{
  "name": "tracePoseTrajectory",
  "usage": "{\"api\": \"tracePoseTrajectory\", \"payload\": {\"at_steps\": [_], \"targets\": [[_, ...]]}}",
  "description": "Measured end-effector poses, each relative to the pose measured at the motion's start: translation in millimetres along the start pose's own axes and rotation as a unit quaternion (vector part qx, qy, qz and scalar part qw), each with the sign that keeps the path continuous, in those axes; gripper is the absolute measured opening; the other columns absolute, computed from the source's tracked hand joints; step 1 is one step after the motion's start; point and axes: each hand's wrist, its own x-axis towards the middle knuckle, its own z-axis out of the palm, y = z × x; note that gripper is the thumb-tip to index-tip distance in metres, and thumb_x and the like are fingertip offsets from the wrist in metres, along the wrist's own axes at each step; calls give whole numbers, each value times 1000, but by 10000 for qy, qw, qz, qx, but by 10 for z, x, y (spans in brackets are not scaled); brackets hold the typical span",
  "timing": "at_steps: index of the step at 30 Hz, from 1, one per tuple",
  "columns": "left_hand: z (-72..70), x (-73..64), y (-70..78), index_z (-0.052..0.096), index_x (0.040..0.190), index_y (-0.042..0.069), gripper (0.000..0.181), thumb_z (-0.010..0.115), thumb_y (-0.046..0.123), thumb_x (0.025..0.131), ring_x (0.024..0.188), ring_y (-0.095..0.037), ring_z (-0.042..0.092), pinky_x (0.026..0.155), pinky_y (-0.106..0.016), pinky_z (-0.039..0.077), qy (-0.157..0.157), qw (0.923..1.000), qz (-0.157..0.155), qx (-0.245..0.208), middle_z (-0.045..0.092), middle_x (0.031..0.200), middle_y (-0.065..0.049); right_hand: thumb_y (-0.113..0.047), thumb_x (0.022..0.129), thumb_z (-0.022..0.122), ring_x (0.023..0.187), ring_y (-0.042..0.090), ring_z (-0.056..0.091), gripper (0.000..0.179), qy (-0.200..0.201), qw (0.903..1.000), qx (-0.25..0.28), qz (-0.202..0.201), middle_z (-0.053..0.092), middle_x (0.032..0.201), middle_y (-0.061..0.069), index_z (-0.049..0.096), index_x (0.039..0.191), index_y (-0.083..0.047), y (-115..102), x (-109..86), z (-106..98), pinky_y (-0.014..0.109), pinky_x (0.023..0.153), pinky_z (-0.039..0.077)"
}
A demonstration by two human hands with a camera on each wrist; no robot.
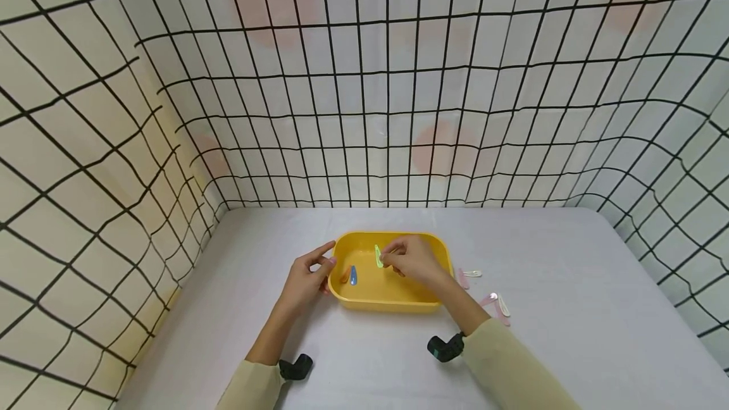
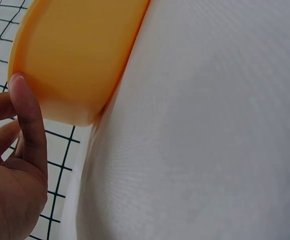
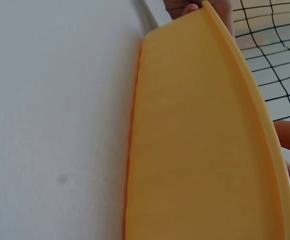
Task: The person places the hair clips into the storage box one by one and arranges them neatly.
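A yellow plastic basin (image 1: pixel 393 304) stands on the table, its outer wall filling much of both wrist views. My left hand (image 1: pixel 304 280) holds its left end, thumb at the rim. Over the inside of the basin, my right hand (image 1: pixel 412 258) pinches a light green snap hair clip (image 1: pixel 378 254) between thumb and fingers. An orange hair clip (image 1: pixel 345 274) and a blue hair clip (image 1: pixel 354 276) lie side by side at the basin's left. In the right wrist view, the basin wall (image 3: pixel 195 125) hides the clips and part of the right hand.
Right of the basin, pink and white hair clips (image 1: pixel 503 305) lie in a loose cluster on the white-covered table (image 1: pixel 364 359). Nearer the basin are another white clip (image 1: pixel 473 273) and a pink clip (image 1: pixel 462 280). Black wire grid (image 1: pixel 387 93) over white cloth borders the back and sides.
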Motion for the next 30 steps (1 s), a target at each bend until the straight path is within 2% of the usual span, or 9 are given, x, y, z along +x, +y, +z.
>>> {"api": "tracePoseTrajectory", "payload": {"at_steps": [4, 11, 22, 30], "targets": [[2, 2, -4, 62, 144, 24, 45, 68, 22, 100, 49, -18, 57, 50, -23, 56, -5, 10000, -13, -45, 63, 101, -18, -17, 94, 75, 59, 15, 55, 9, -69, 10000, -5, 34, 77, 88, 14, 77, 96, -8, 10, 27, 76, 22, 56, 47], [-1, 11, -21, 62, 145, 24, 45, 69, 24, 100, 50, -17, 57, 50, -23, 56, 31, 10000, -41, -11, 63, 100, -17, -15, 91, 75, 63, 17, 60, 8, -150, 9998, -115, 30, 76, 82, 5, 78, 95, -8, 0, 89, 217, 21, 56, 48], [9, 28, -28, 62, 144, 25, 44, 69, 23, 100, 49, -17, 57, 50, -24, 56, 28, 10000, -40, -16, 63, 100, -17, -15, 90, 75, 64, 13, 58, 7, -220, 9983, -527, 75, 74, 79, 0, 79, 90, -9, -4, 165, 365, 20, 57, 47], [10, 27, -13, 62, 144, 25, 44, 68, 22, 101, 50, -17, 58, 50, -24, 56, 39, 10000, -88, -8, 63, 99, -15, -10, 87, 76, 54, 11, 51, 5, -261, 9964, -807, 47, 71, 72, 1, 79, 85, -7, 37, 203, 453, 18, 50, 41]]}}
